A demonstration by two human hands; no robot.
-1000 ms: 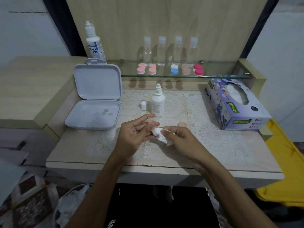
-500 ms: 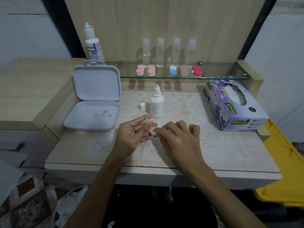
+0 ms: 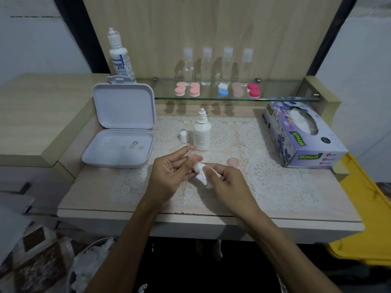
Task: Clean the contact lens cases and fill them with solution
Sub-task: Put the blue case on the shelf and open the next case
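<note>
My left hand holds a small clear lens case between thumb and fingers; most of the case is hidden. My right hand pinches a crumpled white tissue and presses it against the case. A pale pink cap lies on the lace mat just right of my hands. The white solution bottle stands uncapped behind them, its small white cap beside it. Several coloured lens cases sit on the glass shelf.
An open white box with small rings inside lies at the left. A tissue box stands at the right. A large eye-solution bottle and several clear bottles line the back. A bin with used tissues sits below the table.
My right hand turned and drew back slightly, so the crumpled tissue and the pink cap on the mat show again. My left hand keeps its hold on the case.
</note>
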